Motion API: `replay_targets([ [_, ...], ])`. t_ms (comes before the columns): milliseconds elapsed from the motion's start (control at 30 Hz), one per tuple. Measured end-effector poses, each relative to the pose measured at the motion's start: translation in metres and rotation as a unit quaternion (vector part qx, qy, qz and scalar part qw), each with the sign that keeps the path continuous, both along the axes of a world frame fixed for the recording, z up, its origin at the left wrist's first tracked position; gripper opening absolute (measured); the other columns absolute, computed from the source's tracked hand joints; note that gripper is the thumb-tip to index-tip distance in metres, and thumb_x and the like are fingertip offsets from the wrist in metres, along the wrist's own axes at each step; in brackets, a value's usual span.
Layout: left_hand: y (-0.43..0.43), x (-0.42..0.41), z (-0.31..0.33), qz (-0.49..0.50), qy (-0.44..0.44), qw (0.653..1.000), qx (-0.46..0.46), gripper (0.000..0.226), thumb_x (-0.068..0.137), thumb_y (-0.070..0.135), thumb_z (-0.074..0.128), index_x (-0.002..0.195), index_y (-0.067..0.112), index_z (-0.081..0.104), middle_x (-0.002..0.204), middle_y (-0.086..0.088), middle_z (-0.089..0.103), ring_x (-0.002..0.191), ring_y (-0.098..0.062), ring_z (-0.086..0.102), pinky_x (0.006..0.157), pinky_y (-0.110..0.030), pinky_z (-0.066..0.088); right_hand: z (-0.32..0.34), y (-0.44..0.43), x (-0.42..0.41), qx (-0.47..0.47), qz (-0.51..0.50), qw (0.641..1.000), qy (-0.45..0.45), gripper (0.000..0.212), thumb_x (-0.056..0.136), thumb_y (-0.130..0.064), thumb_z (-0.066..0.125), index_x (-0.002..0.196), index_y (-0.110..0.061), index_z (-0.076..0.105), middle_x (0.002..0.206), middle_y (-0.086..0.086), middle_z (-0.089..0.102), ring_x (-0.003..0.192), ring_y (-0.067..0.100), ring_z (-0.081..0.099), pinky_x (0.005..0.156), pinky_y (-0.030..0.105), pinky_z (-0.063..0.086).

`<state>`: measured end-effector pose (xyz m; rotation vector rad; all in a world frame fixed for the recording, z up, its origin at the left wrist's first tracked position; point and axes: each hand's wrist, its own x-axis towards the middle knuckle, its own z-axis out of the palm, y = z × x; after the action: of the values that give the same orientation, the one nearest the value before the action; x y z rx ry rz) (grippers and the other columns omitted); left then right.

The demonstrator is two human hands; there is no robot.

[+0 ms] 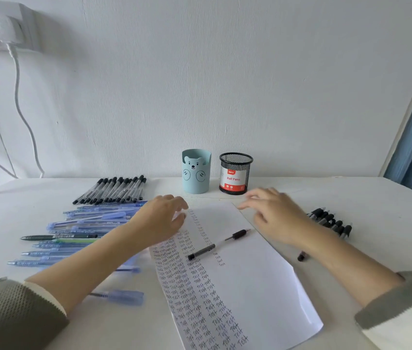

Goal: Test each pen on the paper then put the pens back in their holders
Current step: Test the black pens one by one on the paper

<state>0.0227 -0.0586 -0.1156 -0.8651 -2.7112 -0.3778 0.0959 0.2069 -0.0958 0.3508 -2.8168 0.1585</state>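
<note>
A white paper (245, 286) covered with columns of "Test" lies in front of me on the white table (376, 198). On it lie a black pen (236, 234) and, beside it, a black cap (201, 251). My left hand (160, 218) hovers over the paper's upper left corner, fingers relaxed, holding nothing. My right hand (273, 210) hovers by the paper's upper right corner, fingers spread, also empty. A light blue bear holder (196, 171) and a black mesh holder (235, 173) labelled "Ball Pens" stand at the back by the wall.
A row of black-capped pens (114, 190) lies at the back left, with several blue pens (86, 228) in front of them. More black pens (331, 221) lie right of my right hand. A small black piece (302, 255) lies beside the paper's right edge. A white cable (23, 117) hangs down the wall.
</note>
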Motion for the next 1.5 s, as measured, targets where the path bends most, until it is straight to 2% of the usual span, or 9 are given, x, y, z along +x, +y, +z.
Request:
replay_targets([
  [200, 0.024, 0.033, 0.019, -0.14, -0.162, 0.973, 0.083, 0.035, 0.082, 0.055, 0.067, 0.108, 0.032, 0.066, 0.099, 0.017, 0.065, 0.086, -0.001, 0.062, 0.075, -0.017, 0.051, 0.004, 0.027, 0.0, 0.117, -0.203, 0.964, -0.124, 0.042, 0.093, -0.008, 0.04, 0.131, -0.023, 0.053, 0.133, 0.004, 0.045, 0.12, 0.027, 0.044, 0.093, 0.037, 0.04],
  [333, 0.033, 0.04, 0.005, -0.14, -0.1, 0.985, 0.029, 0.036, 0.087, 0.041, 0.065, 0.12, 0.028, 0.061, 0.103, 0.016, 0.061, 0.086, -0.004, 0.06, 0.082, -0.023, 0.05, 0.001, 0.025, -0.003, 0.088, -0.215, 0.961, -0.15, 0.024, 0.081, 0.009, 0.037, 0.076, -0.013, 0.046, 0.089, 0.004, 0.045, 0.083, 0.026, 0.05, 0.053, 0.024, 0.029],
  [433, 0.032, 0.036, 0.008, -0.124, -0.045, 0.991, 0.023, 0.026, 0.092, 0.024, 0.057, 0.115, 0.027, 0.066, 0.102, 0.013, 0.064, 0.084, -0.005, 0.063, 0.081, -0.027, 0.052, 0.002, 0.021, -0.003, 0.099, -0.241, 0.955, -0.141, 0.032, 0.083, 0.012, 0.04, 0.064, -0.012, 0.033, 0.072, 0.001, 0.034, 0.057, 0.016, 0.036, 0.051, 0.024, 0.03],
  [633, -0.004, 0.0, 0.035, -0.004, 0.04, 0.996, 0.076, 0.019, 0.091, 0.018, 0.062, 0.107, 0.027, 0.068, 0.096, 0.016, 0.065, 0.075, -0.001, 0.061, 0.072, -0.025, 0.057, 0.0, 0.017, 0.001, 0.092, -0.154, 0.984, -0.023, 0.026, 0.099, -0.008, 0.041, 0.122, -0.019, 0.041, 0.106, 0.004, 0.055, 0.095, 0.027, 0.055, 0.066, 0.032, 0.034],
  [833, -0.066, -0.066, 0.057, 0.196, 0.013, 0.975, 0.107, 0.014, 0.089, 0.009, 0.062, 0.099, 0.018, 0.068, 0.095, -0.003, 0.069, 0.084, -0.021, 0.065, 0.07, -0.033, 0.053, 0.004, -0.007, 0.005, 0.033, -0.017, 0.999, 0.013, 0.032, 0.105, -0.042, 0.026, 0.135, -0.045, 0.038, 0.105, -0.006, 0.048, 0.11, 0.025, 0.052, 0.095, 0.038, 0.034],
  [1033, -0.105, -0.099, 0.032, 0.337, -0.001, 0.938, 0.079, 0.016, 0.084, -0.005, 0.056, 0.07, 0.002, 0.06, 0.061, -0.011, 0.057, 0.055, -0.026, 0.053, 0.047, -0.029, 0.04, 0.001, -0.019, 0.009, 0.071, 0.024, 0.997, 0.024, 0.065, 0.083, -0.071, 0.003, 0.136, -0.052, 0.036, 0.105, -0.014, 0.053, 0.111, 0.015, 0.048, 0.088, 0.035, 0.028],
  [1167, -0.104, -0.1, 0.023, 0.356, 0.0, 0.933, 0.047, 0.022, 0.083, -0.008, 0.051, 0.064, 0.001, 0.054, 0.059, -0.011, 0.052, 0.052, -0.024, 0.049, 0.045, -0.029, 0.037, 0.005, -0.029, 0.02, 0.001, 0.081, 0.996, 0.047, 0.072, 0.074, -0.084, 0.027, 0.138, -0.053, 0.033, 0.073, -0.008, 0.058, 0.081, 0.006, 0.048, 0.086, 0.017, 0.024],
  [1367, -0.104, -0.091, 0.023, 0.368, 0.008, 0.93, 0.003, 0.024, 0.09, 0.001, 0.048, 0.066, 0.004, 0.052, 0.066, -0.01, 0.054, 0.057, -0.022, 0.049, 0.047, -0.028, 0.034, 0.002, -0.033, 0.019, -0.131, 0.145, 0.976, 0.095, 0.053, 0.072, -0.065, 0.059, 0.119, -0.043, 0.049, 0.061, -0.009, 0.044, 0.065, 0.003, 0.048, 0.078, 0.021, 0.03],
  [1500, -0.089, -0.076, 0.038, 0.328, 0.026, 0.944, -0.016, 0.02, 0.089, 0.009, 0.045, 0.075, 0.006, 0.06, 0.071, -0.006, 0.058, 0.062, -0.023, 0.054, 0.049, -0.024, 0.035, 0.011, -0.033, 0.024, -0.345, 0.185, 0.92, -0.005, 0.075, 0.077, -0.032, 0.082, 0.137, -0.047, 0.04, 0.063, -0.002, 0.037, 0.062, 0.003, 0.05, 0.069, 0.013, 0.037],
])
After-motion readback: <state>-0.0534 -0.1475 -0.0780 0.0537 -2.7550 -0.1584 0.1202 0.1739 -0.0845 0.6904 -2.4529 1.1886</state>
